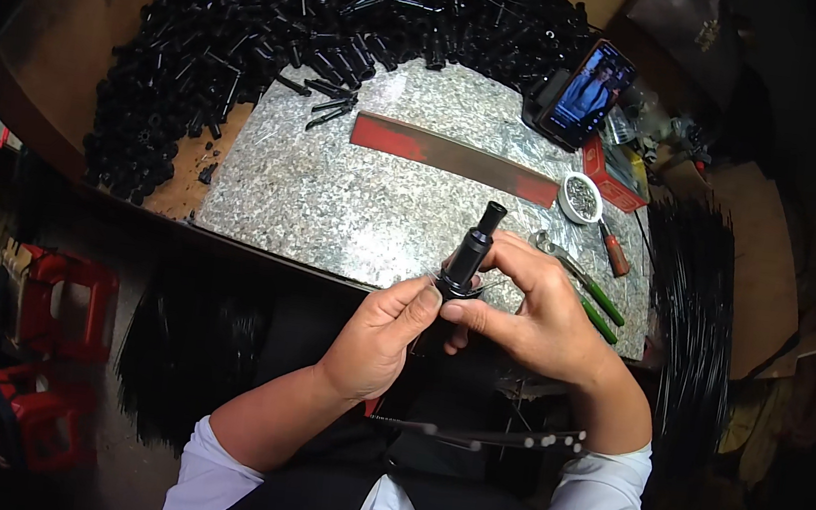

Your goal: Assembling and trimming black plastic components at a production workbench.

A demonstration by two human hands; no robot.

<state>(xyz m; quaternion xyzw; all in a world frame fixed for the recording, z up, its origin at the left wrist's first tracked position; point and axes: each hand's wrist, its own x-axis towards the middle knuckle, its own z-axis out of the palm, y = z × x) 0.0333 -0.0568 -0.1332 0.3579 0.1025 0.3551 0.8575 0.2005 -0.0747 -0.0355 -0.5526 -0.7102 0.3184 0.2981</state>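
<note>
Above my lap, at the front edge of the stone slab, a black stepped tube [472,253] with a flared top end stands nearly upright, tilted slightly right. My left hand [381,331] pinches its lower collar between thumb and fingers. From the other side, my right hand [544,313] closes on the same collar, thumb in front and index finger behind. A thin wire-like strand seems to show at the collar, too small to make out. Below my hands, dark thin rods [483,435] with pale tips stick out to the right. The tube's lower end is hidden.
A speckled slab [284,191] carries a red-and-grey flat bar [454,160], a white bowl of small metal pieces [580,198], green-handled pliers [599,302], a screwdriver [615,255] and a propped phone [587,94]. Black tubes [284,19] are heaped behind; black rods [694,308] hang right.
</note>
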